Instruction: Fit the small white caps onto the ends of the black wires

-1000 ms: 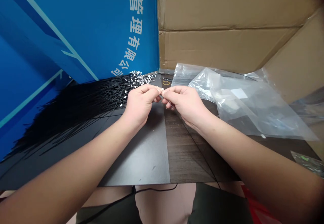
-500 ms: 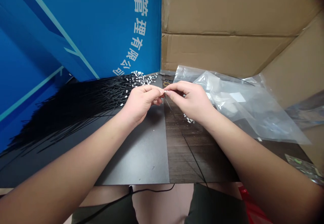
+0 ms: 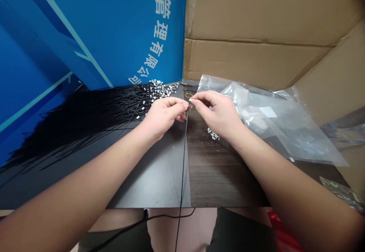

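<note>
My left hand point(image 3: 162, 116) is closed, its thumb and forefinger pinching the upper end of a thin black wire point(image 3: 183, 160). From there the wire hangs down across the tabletop and over its front edge. Close beside it, my right hand point(image 3: 219, 109) pinches a small white connector point(image 3: 191, 100) between thumb and fingertip. Whether the wire's end touches the connector is too small to tell. Below the right hand lies a little heap of loose white connectors point(image 3: 213, 134). To the left, a large bundle of black wires point(image 3: 82, 111) ends in many white connectors point(image 3: 159, 88).
Clear plastic bags point(image 3: 293, 126) spread over the right side of the dark table point(image 3: 154, 183). A yellow ring point(image 3: 188, 95) lies behind my fingers. A blue panel point(image 3: 114, 27) and cardboard point(image 3: 256, 12) stand at the back. A small packet point(image 3: 340, 193) lies at the right edge.
My fingertips have come slightly apart and shifted a little right. The hanging wire has swung left, from the wood-patterned strip toward the seam, and now falls almost straight down.
</note>
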The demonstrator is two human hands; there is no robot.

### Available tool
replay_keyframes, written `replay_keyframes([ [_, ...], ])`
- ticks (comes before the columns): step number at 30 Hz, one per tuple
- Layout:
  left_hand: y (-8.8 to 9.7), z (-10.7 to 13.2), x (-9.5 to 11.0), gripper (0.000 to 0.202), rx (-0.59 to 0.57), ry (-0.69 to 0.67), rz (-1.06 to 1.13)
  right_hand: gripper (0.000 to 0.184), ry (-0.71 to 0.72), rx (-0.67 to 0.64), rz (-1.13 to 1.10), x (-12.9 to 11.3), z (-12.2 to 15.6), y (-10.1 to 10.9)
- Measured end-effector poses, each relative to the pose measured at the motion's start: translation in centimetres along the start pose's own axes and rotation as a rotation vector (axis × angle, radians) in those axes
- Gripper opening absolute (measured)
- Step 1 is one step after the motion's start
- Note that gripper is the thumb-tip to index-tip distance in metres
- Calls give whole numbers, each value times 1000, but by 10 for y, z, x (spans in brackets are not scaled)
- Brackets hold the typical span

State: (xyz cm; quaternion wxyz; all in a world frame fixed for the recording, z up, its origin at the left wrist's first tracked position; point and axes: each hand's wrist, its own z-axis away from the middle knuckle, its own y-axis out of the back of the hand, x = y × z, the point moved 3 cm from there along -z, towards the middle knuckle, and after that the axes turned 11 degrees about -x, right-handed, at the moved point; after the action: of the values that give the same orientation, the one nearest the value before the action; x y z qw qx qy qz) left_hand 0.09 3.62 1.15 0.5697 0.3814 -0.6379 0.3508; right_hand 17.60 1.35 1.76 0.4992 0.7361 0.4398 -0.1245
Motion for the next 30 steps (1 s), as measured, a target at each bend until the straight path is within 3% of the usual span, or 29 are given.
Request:
replay_keyframes([
  [13,3,3,10,16,-12,-85,-410,14,17,-8,-17,0,0,-2],
  [30,2,4,11,12,-11,-50,-299,16,3,-19,-13,0,0,-2],
])
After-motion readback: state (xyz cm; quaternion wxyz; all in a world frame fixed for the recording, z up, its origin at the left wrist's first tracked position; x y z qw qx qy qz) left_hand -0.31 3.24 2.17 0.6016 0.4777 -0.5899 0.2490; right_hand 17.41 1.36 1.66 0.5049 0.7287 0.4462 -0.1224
